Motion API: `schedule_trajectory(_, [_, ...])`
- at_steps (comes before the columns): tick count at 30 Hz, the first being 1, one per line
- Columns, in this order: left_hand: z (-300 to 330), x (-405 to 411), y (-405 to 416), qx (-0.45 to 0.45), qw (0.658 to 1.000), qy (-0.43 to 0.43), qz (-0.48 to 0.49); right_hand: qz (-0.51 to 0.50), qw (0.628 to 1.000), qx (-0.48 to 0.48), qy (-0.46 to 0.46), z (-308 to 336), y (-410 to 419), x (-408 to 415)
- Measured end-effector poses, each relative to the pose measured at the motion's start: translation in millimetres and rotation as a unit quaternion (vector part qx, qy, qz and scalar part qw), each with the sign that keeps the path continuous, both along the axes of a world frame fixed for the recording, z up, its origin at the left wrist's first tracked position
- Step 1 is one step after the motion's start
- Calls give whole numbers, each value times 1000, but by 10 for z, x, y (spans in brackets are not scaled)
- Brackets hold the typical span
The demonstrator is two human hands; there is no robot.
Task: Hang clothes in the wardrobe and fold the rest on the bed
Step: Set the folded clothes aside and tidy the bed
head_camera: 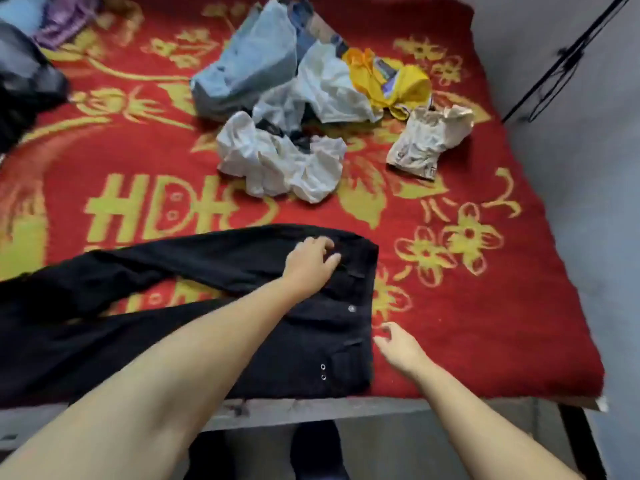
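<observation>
Black trousers (194,327) lie flat along the near edge of the bed, waistband to the right, legs running off to the left. My left hand (310,263) rests on the upper part of the trousers near the waistband, fingers loosely bent and touching the cloth. My right hand (398,348) hovers just right of the waistband over the blanket, fingers relaxed and holding nothing. A heap of unfolded clothes sits at the middle of the bed: light blue jeans (246,71), white garments (277,157), a yellow garment (384,81) and a beige piece (427,140).
The bed is covered by a red blanket (485,271) with yellow flowers. Dark and purple clothes (31,71) lie at the far left corner. A grey wall and a black metal stand (568,53) are to the right. The bed's front edge (311,407) is close to me.
</observation>
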State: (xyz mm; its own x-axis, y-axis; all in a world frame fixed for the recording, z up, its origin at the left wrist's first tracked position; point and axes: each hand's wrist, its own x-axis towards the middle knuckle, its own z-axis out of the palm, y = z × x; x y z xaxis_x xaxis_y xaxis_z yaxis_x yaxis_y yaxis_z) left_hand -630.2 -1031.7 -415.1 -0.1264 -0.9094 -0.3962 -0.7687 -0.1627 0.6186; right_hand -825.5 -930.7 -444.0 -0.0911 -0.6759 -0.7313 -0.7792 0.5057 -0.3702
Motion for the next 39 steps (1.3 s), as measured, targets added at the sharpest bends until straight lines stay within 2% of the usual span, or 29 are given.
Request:
schedule_trajectory(3, [-796, -166, 660, 136, 990, 26, 34, -9, 999, 37, 34, -500, -182, -404])
schedule_trajectory(7, [-1408, -619, 955, 213, 976, 0, 56, -22, 999, -29, 24, -975, -714, -448])
schedule_trajectory(11, [-1726, -1210, 943, 241, 954, -137, 114, -65, 992, -107, -1, -1337, -1214, -197])
schedule_trajectory(13, [-1833, -1385, 996, 228, 945, -216, 93, -97, 987, -123, -20, -1460, -1349, -50])
schedule_trajectory(15, [-1883, -1416, 1032, 208, 943, -252, 67, -102, 989, -102, -41, -1525, -1383, 48])
schedule_trajectory(16, [-1891, -1392, 1013, 203, 945, -249, 64, -89, 991, -89, -46, -1536, -1385, 64])
schedule_trajectory(18, [-1842, -1309, 937, 190, 959, -191, 87, -63, 993, -87, -54, -1497, -1396, 37])
schedule_trajectory(21, [-1531, -1313, 844, 170, 976, -55, 129, -46, 986, -137, -88, -1304, -1494, -54])
schedule_trajectory(25, [-1064, -1794, 567, 156, 973, 63, 155, -75, 974, -210, -42, -971, -1799, -373])
schedule_trajectory(27, [-967, -2106, 434, 180, 965, 141, 129, -73, 972, -224, 1, -842, -1935, -735])
schedule_trajectory(29, [-894, -2341, 373, 246, 936, 243, 63, -71, 969, -228, 68, -740, -1977, -1172])
schedule_trajectory(31, [-854, -2416, 407, 301, 906, 297, -20, -99, 959, -220, 147, -685, -1929, -1514])
schedule_trajectory(33, [-866, -2210, 411, 275, 914, 291, -61, -107, 949, -202, 217, -678, -1818, -1612])
schedule_trajectory(35, [-949, -1737, 358, 211, 944, 250, -44, -55, 952, -186, 235, -717, -1713, -1442])
schedule_trajectory(39, [-1165, -322, 244, 128, 984, 115, 56, 70, 968, -195, 142, -880, -1571, -510])
